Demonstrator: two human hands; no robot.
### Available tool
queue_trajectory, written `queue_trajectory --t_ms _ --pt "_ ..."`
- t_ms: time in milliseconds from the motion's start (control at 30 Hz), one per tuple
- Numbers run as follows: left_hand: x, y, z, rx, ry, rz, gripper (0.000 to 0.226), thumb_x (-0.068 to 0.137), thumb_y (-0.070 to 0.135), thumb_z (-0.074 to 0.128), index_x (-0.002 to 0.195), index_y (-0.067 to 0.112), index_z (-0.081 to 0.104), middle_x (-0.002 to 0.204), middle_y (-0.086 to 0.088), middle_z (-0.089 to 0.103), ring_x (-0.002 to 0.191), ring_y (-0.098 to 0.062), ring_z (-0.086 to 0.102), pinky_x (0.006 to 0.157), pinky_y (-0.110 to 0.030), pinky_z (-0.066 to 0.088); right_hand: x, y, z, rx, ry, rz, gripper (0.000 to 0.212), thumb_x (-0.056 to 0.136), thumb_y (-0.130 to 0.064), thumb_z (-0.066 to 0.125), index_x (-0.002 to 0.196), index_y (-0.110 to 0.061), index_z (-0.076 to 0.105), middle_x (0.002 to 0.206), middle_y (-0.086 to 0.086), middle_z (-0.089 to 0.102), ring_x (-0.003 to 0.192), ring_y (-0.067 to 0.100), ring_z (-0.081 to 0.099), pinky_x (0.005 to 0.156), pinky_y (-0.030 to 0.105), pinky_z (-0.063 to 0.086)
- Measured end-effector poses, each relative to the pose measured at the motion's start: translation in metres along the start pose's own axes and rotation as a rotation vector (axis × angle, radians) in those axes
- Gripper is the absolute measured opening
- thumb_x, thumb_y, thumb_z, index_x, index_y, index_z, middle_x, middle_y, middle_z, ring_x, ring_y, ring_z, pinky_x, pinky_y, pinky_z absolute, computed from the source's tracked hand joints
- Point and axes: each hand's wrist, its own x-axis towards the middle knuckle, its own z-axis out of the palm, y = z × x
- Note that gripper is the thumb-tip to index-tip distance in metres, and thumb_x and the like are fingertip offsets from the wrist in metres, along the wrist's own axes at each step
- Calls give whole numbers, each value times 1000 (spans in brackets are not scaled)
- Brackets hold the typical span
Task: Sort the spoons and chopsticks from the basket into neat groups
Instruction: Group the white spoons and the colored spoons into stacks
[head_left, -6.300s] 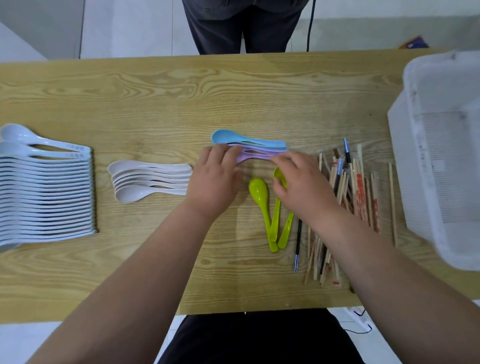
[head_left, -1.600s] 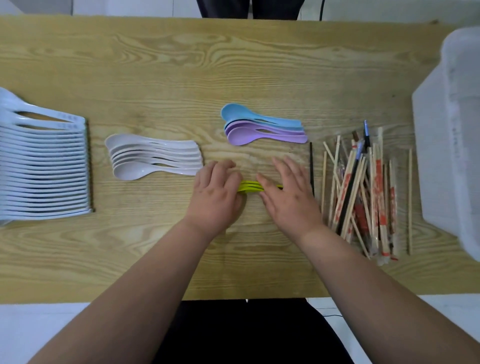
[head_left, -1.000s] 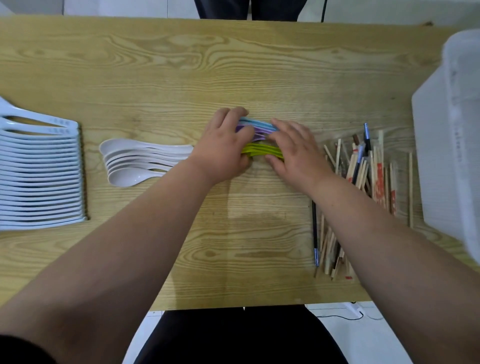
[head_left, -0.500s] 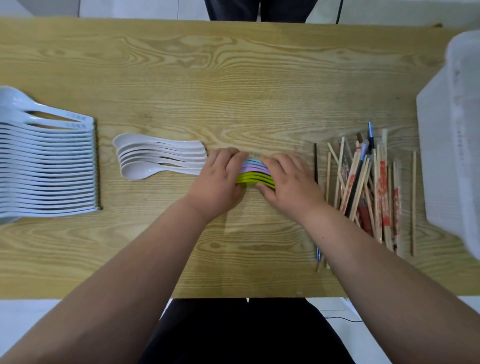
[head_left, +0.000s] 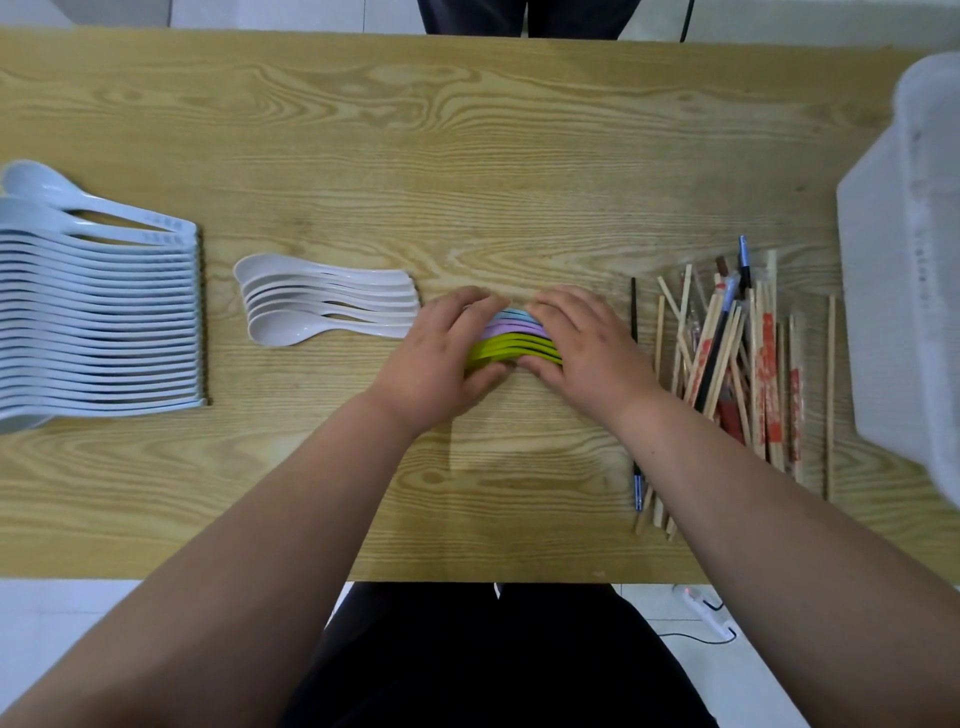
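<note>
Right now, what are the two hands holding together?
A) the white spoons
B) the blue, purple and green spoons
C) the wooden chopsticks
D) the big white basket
B: the left hand and the right hand grip the blue, purple and green spoons between them, one hand at each end of the stack.

One basket (head_left: 883, 312), five white spoons (head_left: 322, 306), six coloured spoons (head_left: 511, 343), about twenty pale-blue spoons (head_left: 104, 322), many chopsticks (head_left: 769, 364).
</note>
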Motion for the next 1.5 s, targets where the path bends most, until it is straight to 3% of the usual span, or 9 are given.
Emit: queue_trajectory --t_ms 167,300,500,667,767,933,1100,1367,1500 --pt "6 2 -7 -207 101 -139 32 97 12 64 128 5 63 128 -11 63 120 -25 58 105 -29 42 -4 -1 5 -22 -1 12 67 94 -49 63 142 -4 52 146 14 51 140 35 41 118 50 31" --pt "12 5 -12 -247 95 -229 28 94 5 62 121 10 68 119 -6 67 112 -19 58 92 -7 34 -5 -1 4 2 2 30 70 93 -49 63 145 -4 49 148 14 50 142 35 40 120 50 27" --pt "16 4 -16 -305 48 -269 30 95 9 63 125 11 66 124 -3 67 117 -20 59 100 -24 42 -1 2 3 15 81 -1 66 86 -49 73 132 -3 61 128 15 61 126 38 53 113 50 35" --pt "5 4 -11 -159 -92 -181 80 77 19 84 146 8 45 143 -13 50 136 -27 42 113 -25 27 -2 1 6 44 111 4 65 86 -48 73 129 -2 62 124 16 61 123 38 53 112 47 38" --pt "5 5 -7 -98 -8 -180 69 77 4 75 141 2 50 137 -17 55 130 -33 49 107 -25 30 -2 0 6 38 98 15 67 88 -54 66 132 -4 59 127 14 59 126 35 50 113 43 35" --pt "6 -2 -9 -96 16 -204 73 73 15 82 139 6 51 129 -7 65 122 -28 53 101 -26 34 -3 1 6 24 66 28 70 91 -54 61 140 -5 54 138 14 54 135 34 45 117 44 32" --pt "14 -1 -5 111 -40 -60 66 74 20 83 131 -2 57 120 -19 66 115 -42 54 103 -37 32 1 2 8 -6 -3 37 74 92 -59 54 147 -9 47 153 12 44 147 30 31 124 47 19" --pt "24 1 -4 263 -21 27 50 79 14 69 122 -10 61 113 -26 65 102 -43 62 97 -45 39 12 7 7 -13 7 -19 70 96 -55 46 148 -7 44 154 11 44 148 29 31 123 47 22" --pt "25 2 1 305 -47 18 60 91 29 59 139 -8 50 134 -25 57 122 -41 54 111 -45 36 18 10 6 -61 -31 -29 71 97 -56 40 151 -9 39 158 8 38 151 27 26 124 45 18"
